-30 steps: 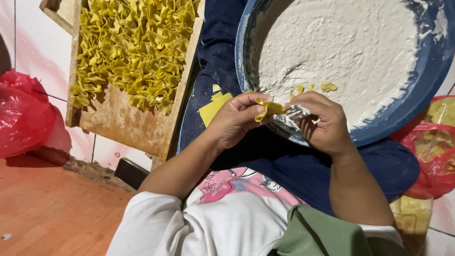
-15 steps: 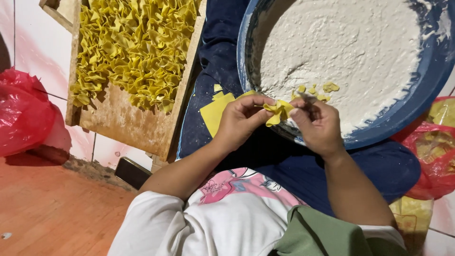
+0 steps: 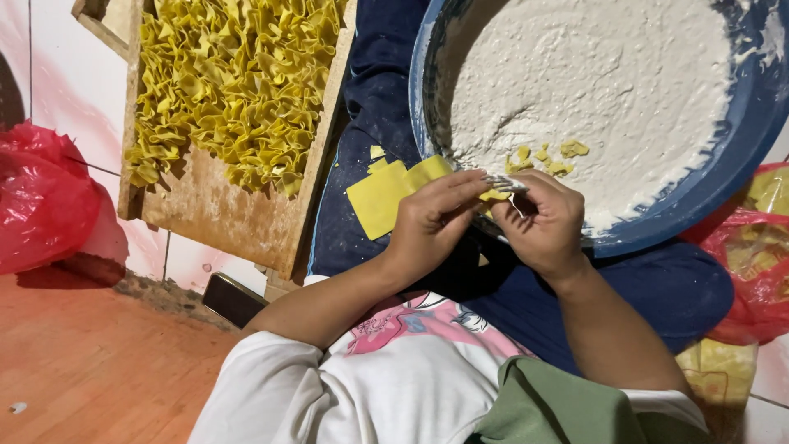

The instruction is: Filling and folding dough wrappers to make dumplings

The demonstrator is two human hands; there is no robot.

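We look down over our own white sleeves and lap, clothed in dark blue. Our left hand (image 3: 436, 218) and right hand (image 3: 546, 222) meet just in front of us, fingertips touching. Between them sits a small yellow wrapper (image 3: 495, 196), pinched by the curled left fingers (image 3: 460, 191). The right fingers are closed around a thin metal utensil (image 3: 503, 182) that lies across the wrapper, pointing left toward the left hand. Both hands are equally near the wrapper.

Just left of the left hand, a stack of flat yellow wrapper squares (image 3: 386, 193) rests on our knee. Just beyond the hands lies a wide blue basin (image 3: 740, 140) holding white filling, with yellow scraps (image 3: 546, 158) near its rim.

Farther left, a wooden tray (image 3: 222, 218) carries rows of folded yellow dumplings (image 3: 230, 82). Red plastic bags lie at the far left (image 3: 37, 197) and at the right (image 3: 752, 263).
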